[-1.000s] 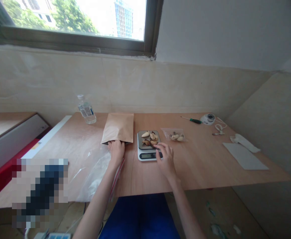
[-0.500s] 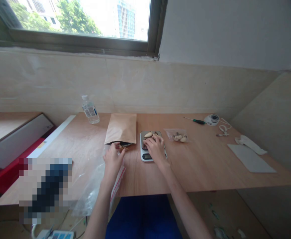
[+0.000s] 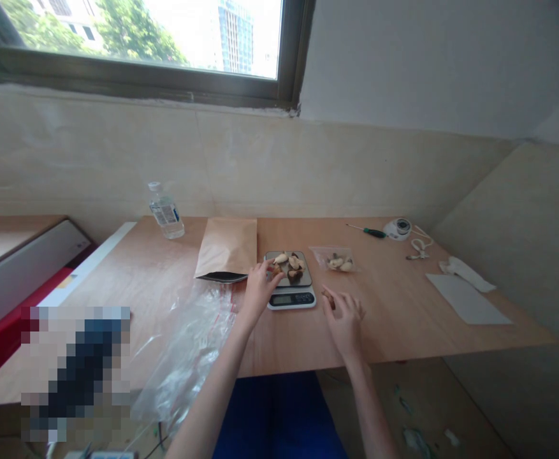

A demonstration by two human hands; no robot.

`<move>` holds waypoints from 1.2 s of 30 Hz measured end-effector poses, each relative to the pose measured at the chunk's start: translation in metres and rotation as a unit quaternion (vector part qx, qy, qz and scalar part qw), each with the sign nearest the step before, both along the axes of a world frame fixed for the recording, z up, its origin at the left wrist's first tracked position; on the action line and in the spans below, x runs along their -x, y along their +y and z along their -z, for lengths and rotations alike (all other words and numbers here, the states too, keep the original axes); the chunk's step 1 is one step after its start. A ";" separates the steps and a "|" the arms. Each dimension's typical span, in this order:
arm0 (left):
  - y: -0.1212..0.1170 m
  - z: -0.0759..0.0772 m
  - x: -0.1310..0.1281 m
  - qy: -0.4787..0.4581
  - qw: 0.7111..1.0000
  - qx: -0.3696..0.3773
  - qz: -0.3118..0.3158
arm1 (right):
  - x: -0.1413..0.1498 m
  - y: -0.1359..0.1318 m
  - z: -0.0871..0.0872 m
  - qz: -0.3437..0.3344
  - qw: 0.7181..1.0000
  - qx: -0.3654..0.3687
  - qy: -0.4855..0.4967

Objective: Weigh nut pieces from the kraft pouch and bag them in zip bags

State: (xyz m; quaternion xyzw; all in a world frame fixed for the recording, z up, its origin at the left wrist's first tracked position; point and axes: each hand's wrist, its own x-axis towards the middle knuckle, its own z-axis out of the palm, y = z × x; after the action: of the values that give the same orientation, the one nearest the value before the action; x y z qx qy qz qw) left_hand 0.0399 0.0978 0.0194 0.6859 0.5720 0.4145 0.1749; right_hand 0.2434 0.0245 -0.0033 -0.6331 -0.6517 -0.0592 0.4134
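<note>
A white kitchen scale point(image 3: 291, 299) with a metal platform carries several dried mushrooms point(image 3: 296, 262), pale and dark brown. My left hand point(image 3: 259, 285) reaches over the platform's left edge, its thumb and fingers closed on a brownish dried mushroom. Right of the scale, my right hand point(image 3: 346, 315) is just above the table, pinching a small brown dried mushroom point(image 3: 327, 298) between thumb and fingers. Behind my left hand lies a brown paper pouch point(image 3: 229, 248), its dark mouth open towards me. A small clear zip bag point(image 3: 340, 260) holding dried mushrooms lies right of the scale.
Clear plastic bags point(image 3: 188, 347) lie left of my left arm and hang over the table's front edge. A water bottle point(image 3: 167, 213) stands at the back left. On the right are a screwdriver point(image 3: 373, 233), a white dome camera point(image 3: 398, 229) and a white sheet point(image 3: 468, 299).
My left hand has moved right, from the pouch's mouth to the scale with a mushroom. My right hand has left the platform, coming right and nearer with a mushroom. The view has shifted slightly.
</note>
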 end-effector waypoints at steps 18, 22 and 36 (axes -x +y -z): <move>-0.119 -0.025 0.074 -0.008 0.990 0.092 -0.106 | -0.024 -0.008 0.030 0.052 0.996 0.034 -0.057; -0.150 -0.002 0.094 0.061 0.986 0.138 -0.076 | -0.023 -0.010 0.030 0.050 0.998 0.013 -0.033; -0.160 0.000 0.087 0.022 0.990 0.137 -0.035 | 0.038 -0.049 0.001 -0.146 0.978 0.004 0.149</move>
State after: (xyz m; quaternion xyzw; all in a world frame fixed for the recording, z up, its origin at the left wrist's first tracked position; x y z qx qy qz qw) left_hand -0.0469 -0.0620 0.0191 0.6438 0.6511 0.3227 0.2398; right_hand 0.2058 -0.0246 -0.0040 -0.5344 -0.6684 0.0996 0.5077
